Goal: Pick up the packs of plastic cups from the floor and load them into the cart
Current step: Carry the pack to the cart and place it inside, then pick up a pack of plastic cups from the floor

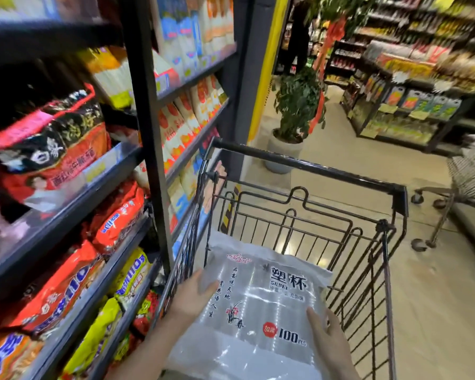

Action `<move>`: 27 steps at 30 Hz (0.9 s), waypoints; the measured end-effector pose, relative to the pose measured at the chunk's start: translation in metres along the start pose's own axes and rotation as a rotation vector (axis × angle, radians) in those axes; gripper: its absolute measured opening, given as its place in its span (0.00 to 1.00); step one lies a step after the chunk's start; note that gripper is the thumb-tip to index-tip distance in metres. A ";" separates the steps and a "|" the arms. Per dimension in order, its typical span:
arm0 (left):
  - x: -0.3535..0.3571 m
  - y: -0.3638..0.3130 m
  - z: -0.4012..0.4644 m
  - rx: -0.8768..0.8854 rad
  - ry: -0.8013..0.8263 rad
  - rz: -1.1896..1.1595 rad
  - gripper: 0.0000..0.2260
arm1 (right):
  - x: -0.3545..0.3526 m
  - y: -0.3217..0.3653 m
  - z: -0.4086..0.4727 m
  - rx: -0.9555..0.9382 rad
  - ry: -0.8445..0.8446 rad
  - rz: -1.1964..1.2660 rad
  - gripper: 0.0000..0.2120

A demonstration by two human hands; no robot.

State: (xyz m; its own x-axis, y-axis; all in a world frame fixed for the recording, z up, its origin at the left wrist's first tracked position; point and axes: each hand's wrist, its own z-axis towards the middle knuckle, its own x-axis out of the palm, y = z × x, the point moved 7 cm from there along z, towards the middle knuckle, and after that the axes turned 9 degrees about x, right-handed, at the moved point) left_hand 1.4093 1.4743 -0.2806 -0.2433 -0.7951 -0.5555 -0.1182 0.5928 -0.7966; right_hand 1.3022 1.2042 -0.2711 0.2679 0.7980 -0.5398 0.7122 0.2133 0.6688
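A clear plastic pack of plastic cups, printed with black characters and "100 pcs", is held over the near end of the black wire shopping cart. My left hand grips the pack's left edge, thumb on top. My right hand holds its right edge. The pack tilts with its far end lower, inside the cart basket. The cart's bottom is mostly hidden by the pack.
Black shelving full of snack bags and noodle packets runs close along the cart's left side. A potted plant stands beyond the cart by a yellow-edged pillar. Another metal cart is at the right. More shelves line the far right aisle.
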 end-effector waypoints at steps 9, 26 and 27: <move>-0.036 -0.014 -0.025 0.060 -0.022 0.078 0.30 | -0.030 0.042 -0.025 -0.178 -0.126 -0.201 0.26; -0.162 -0.152 -0.170 0.292 -0.448 0.562 0.17 | -0.117 0.161 -0.158 -0.751 -0.234 -0.441 0.25; -0.164 -0.159 -0.186 0.295 -0.486 0.566 0.16 | -0.123 0.161 -0.166 -0.773 -0.224 -0.450 0.25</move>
State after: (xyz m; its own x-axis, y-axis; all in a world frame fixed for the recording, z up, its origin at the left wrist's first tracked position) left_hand 1.2887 1.5344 -0.0187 0.2649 -0.3907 -0.8816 0.1737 0.9186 -0.3549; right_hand 1.2763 1.2341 -0.0120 0.2478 0.4380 -0.8642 0.1697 0.8586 0.4838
